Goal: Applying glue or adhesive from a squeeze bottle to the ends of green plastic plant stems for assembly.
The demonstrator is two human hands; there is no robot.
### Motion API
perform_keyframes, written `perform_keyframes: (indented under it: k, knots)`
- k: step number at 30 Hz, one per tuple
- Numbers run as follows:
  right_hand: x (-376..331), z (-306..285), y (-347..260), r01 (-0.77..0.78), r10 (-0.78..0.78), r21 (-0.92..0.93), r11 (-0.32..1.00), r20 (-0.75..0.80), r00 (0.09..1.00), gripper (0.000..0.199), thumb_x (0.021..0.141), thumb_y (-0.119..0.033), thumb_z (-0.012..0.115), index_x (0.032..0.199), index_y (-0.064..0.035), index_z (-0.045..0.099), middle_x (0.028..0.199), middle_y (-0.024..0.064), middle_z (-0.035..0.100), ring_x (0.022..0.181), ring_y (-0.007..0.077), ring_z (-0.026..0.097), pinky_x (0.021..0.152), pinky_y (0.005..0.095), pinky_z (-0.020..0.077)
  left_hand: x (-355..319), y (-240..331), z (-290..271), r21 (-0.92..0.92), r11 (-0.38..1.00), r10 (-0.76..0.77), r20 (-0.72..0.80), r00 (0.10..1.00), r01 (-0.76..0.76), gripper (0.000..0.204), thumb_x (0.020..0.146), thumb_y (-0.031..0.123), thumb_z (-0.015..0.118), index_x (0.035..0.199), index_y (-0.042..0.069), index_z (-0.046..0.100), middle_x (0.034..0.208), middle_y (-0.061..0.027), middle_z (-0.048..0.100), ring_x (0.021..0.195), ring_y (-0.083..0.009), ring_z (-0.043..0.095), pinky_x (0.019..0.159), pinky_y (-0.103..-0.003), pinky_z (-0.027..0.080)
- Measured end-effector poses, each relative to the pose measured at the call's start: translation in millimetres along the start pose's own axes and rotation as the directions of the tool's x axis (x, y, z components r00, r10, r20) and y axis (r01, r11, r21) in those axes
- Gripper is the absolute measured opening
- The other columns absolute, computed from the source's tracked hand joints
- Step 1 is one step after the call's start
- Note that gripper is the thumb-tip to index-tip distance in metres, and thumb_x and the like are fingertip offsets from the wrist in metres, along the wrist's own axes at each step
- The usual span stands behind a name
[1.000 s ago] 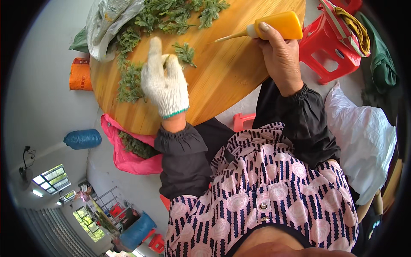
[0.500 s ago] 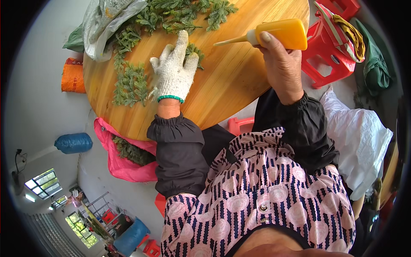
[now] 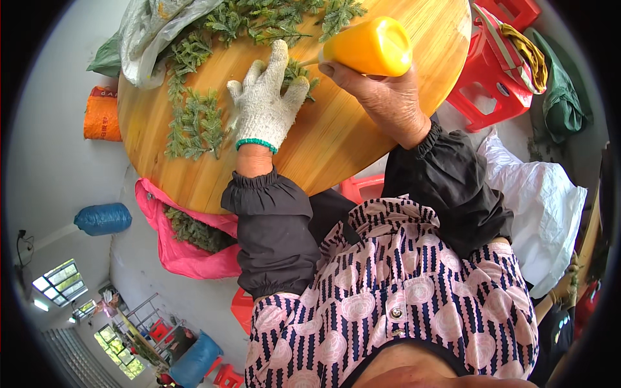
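Observation:
My left hand [image 3: 264,103] wears a white knit glove with a green cuff and lies flat, fingers spread, on a small green leafy sprig [image 3: 299,72] on the round wooden table [image 3: 336,142]. My right hand [image 3: 381,97] is bare and grips an orange squeeze bottle [image 3: 369,46], its thin nozzle pointing left toward the sprig by the gloved fingers. More green sprigs [image 3: 194,123] lie in loose rows left of the glove, and others are heaped at the table's far side [image 3: 272,16].
A grey-white plastic bag [image 3: 152,35] lies on the table's far left. A pink bag with greens [image 3: 187,242] sits on the floor below the table. Red plastic stools [image 3: 488,81] stand right, with a white sack [image 3: 543,200]; an orange sack [image 3: 102,115] and blue bag [image 3: 102,218] lie left.
My gloved left hand slid right and came down flat on a sprig. My right hand swung the orange bottle left, bringing its nozzle close to the glove.

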State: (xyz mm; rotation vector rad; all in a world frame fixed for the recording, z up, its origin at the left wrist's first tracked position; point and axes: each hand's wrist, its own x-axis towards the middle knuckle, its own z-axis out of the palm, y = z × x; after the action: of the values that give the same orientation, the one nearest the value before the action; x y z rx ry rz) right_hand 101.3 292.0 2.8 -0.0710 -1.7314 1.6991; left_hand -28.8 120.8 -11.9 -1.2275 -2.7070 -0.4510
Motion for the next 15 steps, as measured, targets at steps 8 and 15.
perform_keyframes:
  k: [8,15]
  knots:
    - [2.7,13.1,9.9,-0.001,0.003,0.044,0.999,-0.055,0.999,0.032,0.080,-0.012,0.089,0.103,-0.0019,0.069,0.090,0.0037,0.073,0.082,0.0123,0.069,0.077,0.0303,0.0570,-1.9,-2.0,0.5,0.033,0.999,-0.002,-0.011,1.000,0.003,0.076,0.094,0.045,0.069,0.160,0.026,0.037,0.133,-0.0225,0.062,0.128,-0.0370,0.057,0.115,-0.062,0.025]
    - [-0.6,-1.8,5.9,0.024,-0.025,-0.027,0.999,-0.049,0.998,0.033,0.080,-0.014,0.089,0.104,-0.0026,0.070,0.090,0.0050,0.073,0.079,0.0153,0.069,0.076,0.0309,0.0568,5.6,6.9,15.5,0.028,0.999,0.044,0.033,0.998,-0.044,0.073,0.097,0.047,0.065,0.161,0.027,0.035,0.140,-0.0106,0.064,0.137,-0.0352,0.051,0.119,-0.064,0.019]
